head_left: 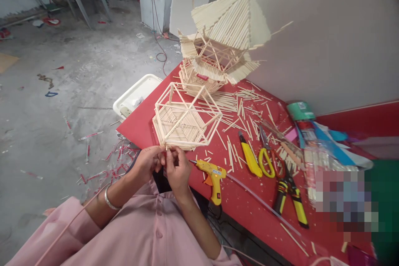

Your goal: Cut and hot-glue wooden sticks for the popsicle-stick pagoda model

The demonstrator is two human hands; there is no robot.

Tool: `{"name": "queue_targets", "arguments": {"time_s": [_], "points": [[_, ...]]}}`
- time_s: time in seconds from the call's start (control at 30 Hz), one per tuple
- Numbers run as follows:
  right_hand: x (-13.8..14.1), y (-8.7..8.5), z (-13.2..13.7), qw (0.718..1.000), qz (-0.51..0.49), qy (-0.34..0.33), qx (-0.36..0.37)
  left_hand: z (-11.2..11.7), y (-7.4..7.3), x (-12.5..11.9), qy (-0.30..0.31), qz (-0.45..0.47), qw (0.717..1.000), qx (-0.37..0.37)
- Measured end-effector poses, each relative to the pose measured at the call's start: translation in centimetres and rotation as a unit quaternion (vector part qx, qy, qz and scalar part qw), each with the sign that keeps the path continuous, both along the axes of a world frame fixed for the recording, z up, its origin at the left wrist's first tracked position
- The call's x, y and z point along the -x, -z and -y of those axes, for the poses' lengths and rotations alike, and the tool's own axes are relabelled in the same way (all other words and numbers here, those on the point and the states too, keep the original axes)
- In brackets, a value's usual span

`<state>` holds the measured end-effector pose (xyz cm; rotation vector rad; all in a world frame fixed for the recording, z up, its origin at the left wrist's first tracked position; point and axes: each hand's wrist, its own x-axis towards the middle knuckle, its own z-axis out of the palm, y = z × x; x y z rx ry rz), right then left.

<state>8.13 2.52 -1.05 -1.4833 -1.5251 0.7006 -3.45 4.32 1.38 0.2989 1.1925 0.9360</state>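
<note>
A hexagonal stick structure [181,124], with a floor of closely laid wooden sticks and an open frame above, rests at the table's near left edge. At its near corner my left hand [149,162] is closed, thumb and finger pinching by a short wooden stick [166,148]. Right beside it my right hand [178,169] pinches the same short stick, its fingers curled; the fingertips partly hide it. A yellow hot glue gun [213,176] lies on its side just right of my right hand, nozzle toward it, a clear glue stick trailing from its back.
On the red table [246,203] stands a taller roofed stick model [224,37] behind loose sticks [230,102]. A yellow cutter knife [251,158], scissors [266,162] and pliers [291,199] lie to the right. A white tray [140,89] and wrappers [109,166] are on the left.
</note>
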Motion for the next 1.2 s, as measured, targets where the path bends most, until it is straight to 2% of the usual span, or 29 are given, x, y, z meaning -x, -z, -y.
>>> {"name": "queue_targets", "arguments": {"time_s": [0.37, 0.7, 1.2], "points": [[0.03, 0.05, 0.03, 1.000, 0.005, 0.008, -0.003, 0.07, 0.29, 0.10, 0.002, 0.005, 1.000, -0.001], [0.02, 0.10, 0.03, 1.000, 0.008, 0.005, -0.009, -0.03, -0.11, 0.01, 0.001, 0.002, 1.000, 0.004], [0.03, 0.46, 0.00, 1.000, 0.006, 0.007, -0.010, 0.03, 0.48, 0.06, -0.001, 0.007, 1.000, 0.000]]}}
